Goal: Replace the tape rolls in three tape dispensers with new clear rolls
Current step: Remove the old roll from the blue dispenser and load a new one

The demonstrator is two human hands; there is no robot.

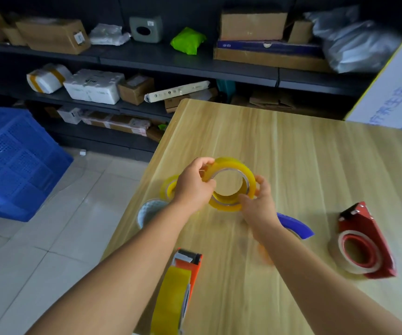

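So the person has a fresh clear roll [230, 183] held up over the table [292, 151] between both hands; left hand [192, 187] has fingers curled over the roll's upper-left rim, right hand [259, 199] pinches the lower-right rim with fingers bent round it, so both are properly gripping, neither is loose. Looks like they're hunting for the tape's free end, just a guess; the frame's too blurry to see any edge. Three dispensers sit around: an orange one [183, 281] near the table's front edge with a yellowish roll in it, a red one [367, 243] off to the right with a thin-looking roll, and a blue one [294, 224] mostly hidden behind the right wrist. Another yellowish roll [169, 187] and a whitish roll [150, 211] lie beside the left edge. What could go wrong: clear tape ends are a pain, a nail could split the strip; the right forearm is close above the blue dispenser and could knock it; those rolls by the left edge could get nudged onto the floor.
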